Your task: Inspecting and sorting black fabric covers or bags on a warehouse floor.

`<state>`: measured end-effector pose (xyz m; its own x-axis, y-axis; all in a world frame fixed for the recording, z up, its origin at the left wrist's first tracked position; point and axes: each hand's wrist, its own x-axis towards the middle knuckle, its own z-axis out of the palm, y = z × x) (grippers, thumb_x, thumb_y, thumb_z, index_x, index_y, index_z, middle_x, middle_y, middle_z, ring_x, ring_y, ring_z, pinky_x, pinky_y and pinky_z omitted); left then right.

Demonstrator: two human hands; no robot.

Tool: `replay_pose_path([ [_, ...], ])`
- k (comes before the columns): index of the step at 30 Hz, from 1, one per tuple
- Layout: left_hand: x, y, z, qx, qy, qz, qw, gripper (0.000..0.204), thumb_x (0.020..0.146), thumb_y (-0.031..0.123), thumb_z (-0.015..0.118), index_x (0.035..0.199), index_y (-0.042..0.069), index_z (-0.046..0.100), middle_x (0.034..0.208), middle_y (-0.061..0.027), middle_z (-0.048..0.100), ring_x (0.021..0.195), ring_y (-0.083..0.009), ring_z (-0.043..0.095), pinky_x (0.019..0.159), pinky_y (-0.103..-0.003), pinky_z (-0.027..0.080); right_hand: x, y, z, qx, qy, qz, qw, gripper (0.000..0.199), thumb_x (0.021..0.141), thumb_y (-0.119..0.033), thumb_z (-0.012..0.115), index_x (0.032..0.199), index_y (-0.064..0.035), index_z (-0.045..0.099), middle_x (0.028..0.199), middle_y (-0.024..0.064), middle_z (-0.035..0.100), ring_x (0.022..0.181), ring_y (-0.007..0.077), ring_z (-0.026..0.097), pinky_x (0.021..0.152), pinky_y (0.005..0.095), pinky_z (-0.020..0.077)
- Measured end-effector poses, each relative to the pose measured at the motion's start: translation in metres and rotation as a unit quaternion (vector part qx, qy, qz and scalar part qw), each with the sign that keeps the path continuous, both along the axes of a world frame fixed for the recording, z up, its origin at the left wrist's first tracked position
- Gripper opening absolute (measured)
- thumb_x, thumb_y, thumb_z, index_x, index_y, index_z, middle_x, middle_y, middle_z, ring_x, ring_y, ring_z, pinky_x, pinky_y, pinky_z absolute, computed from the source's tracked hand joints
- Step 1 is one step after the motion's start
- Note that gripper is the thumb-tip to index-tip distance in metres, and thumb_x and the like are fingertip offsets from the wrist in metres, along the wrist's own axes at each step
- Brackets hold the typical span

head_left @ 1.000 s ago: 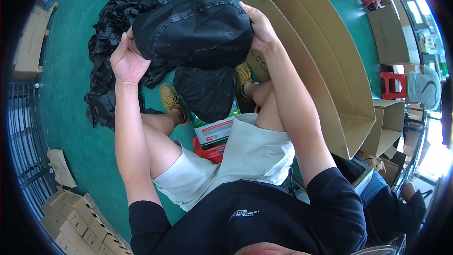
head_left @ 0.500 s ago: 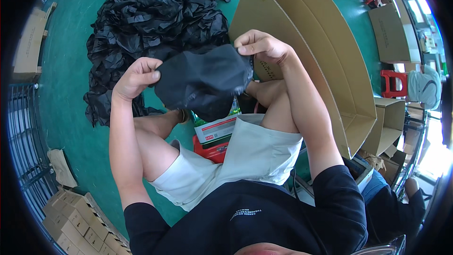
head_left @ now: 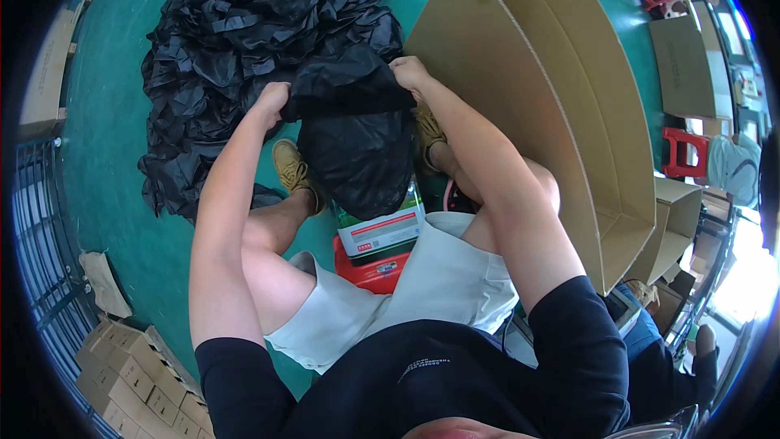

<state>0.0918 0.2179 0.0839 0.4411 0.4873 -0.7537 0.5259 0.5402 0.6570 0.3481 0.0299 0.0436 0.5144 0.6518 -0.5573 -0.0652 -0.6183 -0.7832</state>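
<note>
Both hands grip one black fabric piece (head_left: 357, 126): the left hand (head_left: 272, 102) is closed on its left top corner, the right hand (head_left: 409, 73) on its right, so it hangs between them over the person's knees. Just right of the fabric rises the wall of a long cardboard box (head_left: 520, 81), its near edge almost touching the right hand; open green floor (head_left: 106, 162) lies well to the left. Half a second ago the fabric was bunched nearer the chest; it now sits lower, farther out and stretched flatter. Behind it lies a crumpled, glossy black heap (head_left: 244, 24); the cardboard is matte, straight-edged.
</note>
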Motion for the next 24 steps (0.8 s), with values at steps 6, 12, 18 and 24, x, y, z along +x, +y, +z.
replay_pose_path([
  [6, 0.021, 0.004, -0.037, -0.041, -0.013, 0.061, 0.997, 0.021, 0.094, 0.018, 0.054, 0.098, 0.003, 0.069, 0.094, -0.0091, 0.070, 0.082, -0.0234, 0.066, 0.073, -0.036, 0.053, -0.002, 0.006, -0.049, 0.012, -0.015, -0.114, 0.993, 0.014, 0.087, -0.005, 0.060, 0.089, -0.0013, 0.073, 0.082, 0.0079, 0.070, 0.072, 0.0170, 0.063, 0.067, 0.0325, 0.0504],
  [12, -0.010, 0.007, -0.092, -0.074, -0.060, 0.121, 0.988, 0.026, 0.094, 0.017, 0.061, 0.107, -0.003, 0.069, 0.101, -0.0102, 0.071, 0.089, -0.0216, 0.067, 0.081, -0.035, 0.053, -0.022, 0.009, -0.044, -0.185, -0.177, -0.064, 0.965, 0.020, 0.083, -0.021, 0.072, 0.090, -0.0024, 0.074, 0.098, 0.0195, 0.071, 0.094, 0.0342, 0.068, 0.085, 0.0404, 0.0520],
  [18, -0.013, -0.051, -0.063, 0.077, 0.098, 0.035, 0.992, 0.030, 0.100, 0.020, 0.052, 0.115, 0.000, 0.067, 0.110, -0.0126, 0.069, 0.095, -0.0222, 0.065, 0.083, -0.035, 0.051, -0.037, -0.034, -0.028, -0.259, -0.177, -0.073, 0.947, 0.028, 0.087, -0.026, 0.068, 0.106, -0.0050, 0.070, 0.115, 0.0185, 0.068, 0.112, 0.0366, 0.063, 0.092, 0.0461, 0.0504],
  [24, -0.050, -0.066, -0.093, 0.238, 0.106, 0.083, 0.962, 0.034, 0.092, 0.026, 0.068, 0.111, -0.002, 0.067, 0.105, -0.0117, 0.070, 0.094, -0.0189, 0.064, 0.083, -0.031, 0.050, -0.073, -0.069, -0.021, -0.108, -0.179, -0.189, 0.960, 0.028, 0.089, -0.027, 0.066, 0.105, -0.0035, 0.065, 0.104, 0.0204, 0.069, 0.100, 0.0377, 0.065, 0.088, 0.0453, 0.0502],
])
